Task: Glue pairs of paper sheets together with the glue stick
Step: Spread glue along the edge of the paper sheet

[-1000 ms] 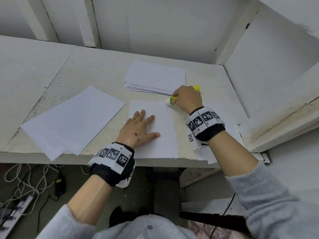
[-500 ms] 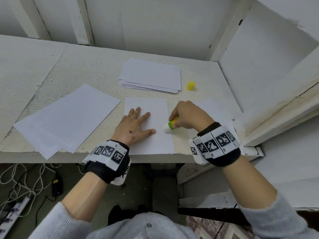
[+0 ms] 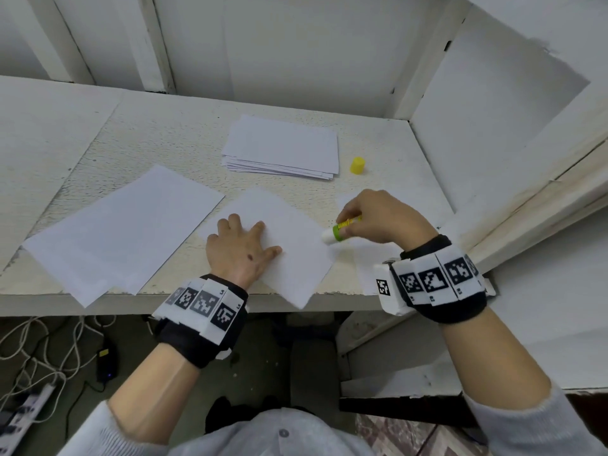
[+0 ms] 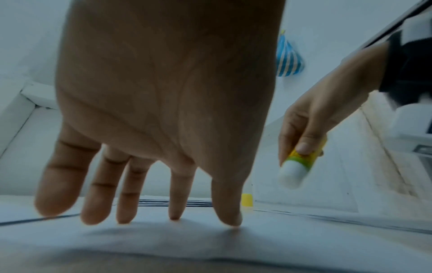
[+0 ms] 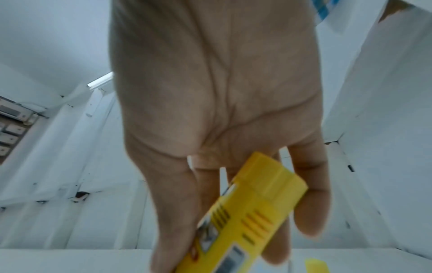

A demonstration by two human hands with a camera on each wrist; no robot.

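Observation:
A white sheet (image 3: 292, 258) lies turned at an angle near the table's front edge, one corner hanging over it. My left hand (image 3: 256, 235) presses flat on the sheet, fingers (image 4: 98, 186) spread and straight. To the right, my right hand (image 3: 345, 225) grips the uncapped yellow and green glue stick (image 3: 342, 229). Its white tip points at the sheet's right corner; whether it touches is unclear. From the left wrist the glue stick (image 4: 298, 166) looks blurred. The right wrist view shows the glue stick's (image 5: 252, 212) yellow barrel between my fingers.
The yellow cap (image 3: 357, 166) stands behind my right hand, beside a stack of paper (image 3: 283, 146). Larger sheets (image 3: 125, 232) lie overlapped at the left. Another sheet (image 3: 371, 268) lies under my right wrist. A white wall (image 3: 493, 110) bounds the table on the right.
My right hand drew the glue stick from the sheet's far right corner down toward me along its right side. The sheet under my left hand has turned from straight to an angle.

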